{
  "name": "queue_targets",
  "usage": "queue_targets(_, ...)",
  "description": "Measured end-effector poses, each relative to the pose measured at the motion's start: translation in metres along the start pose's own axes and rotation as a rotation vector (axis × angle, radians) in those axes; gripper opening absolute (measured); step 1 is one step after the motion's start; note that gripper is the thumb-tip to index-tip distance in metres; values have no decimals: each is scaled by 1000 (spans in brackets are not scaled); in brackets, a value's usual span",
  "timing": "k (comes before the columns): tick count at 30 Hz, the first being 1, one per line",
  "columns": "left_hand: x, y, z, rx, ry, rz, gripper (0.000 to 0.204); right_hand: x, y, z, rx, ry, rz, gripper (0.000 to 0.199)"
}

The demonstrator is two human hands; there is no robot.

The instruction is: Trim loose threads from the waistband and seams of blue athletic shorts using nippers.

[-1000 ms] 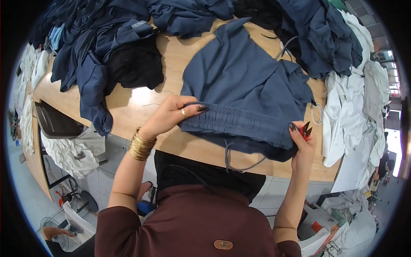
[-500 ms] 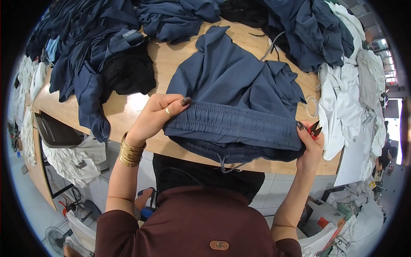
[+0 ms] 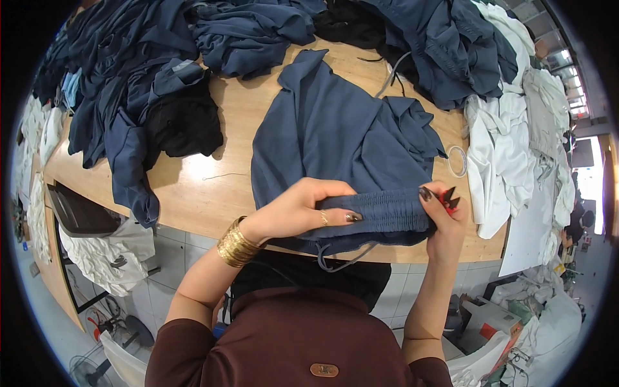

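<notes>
1. A pair of navy trousers (image 3: 342, 138) lies spread on the wooden counter (image 3: 193, 193), waistband toward the person.
2. The left hand (image 3: 300, 209) closes its grip on the gathered elastic waistband (image 3: 387, 211), fingers curled over its top edge.
3. The right hand (image 3: 445, 216) pinches the waistband's right end and also holds a small red tool (image 3: 449, 200), mostly hidden.
4. A grey drawstring (image 3: 342, 261) hangs off the counter's near edge below the waistband.
5. A heap of navy garments (image 3: 129, 84) covers the counter's far left, with a black garment (image 3: 184, 126) beside it.
6. White garments (image 3: 509, 148) are piled at the right, a tape ring (image 3: 458, 161) lying just beside them.
</notes>
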State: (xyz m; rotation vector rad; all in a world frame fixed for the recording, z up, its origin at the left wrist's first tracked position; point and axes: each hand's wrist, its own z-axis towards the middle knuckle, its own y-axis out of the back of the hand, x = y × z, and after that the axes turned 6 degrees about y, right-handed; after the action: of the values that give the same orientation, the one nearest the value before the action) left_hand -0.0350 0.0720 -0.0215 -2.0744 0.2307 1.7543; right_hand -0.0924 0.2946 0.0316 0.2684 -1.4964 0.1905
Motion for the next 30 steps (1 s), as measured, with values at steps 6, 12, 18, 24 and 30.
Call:
queue_targets(6, -21, 9, -16, -71, 62, -161, 18, 2, 18, -8, -76, -9, -62, 8)
queue_targets(12, -19, 5, -21, -63, 93, -403, 26, 5, 16, -10, -42, 14, -105, 8)
queue_targets(18, -19, -7, -16, 11, 142, -649, 27, -7, -1, -7, 188, 47, -319, 10)
queue_targets(24, -24, -16, -16, -66, 142, -636, 26, 15, -22, -12, 24, 560, -531, 29)
queue_targets(30, -23, -20, -12, -125, 116, -466, 25, 3, -35, -8, 118, 718, -502, 28)
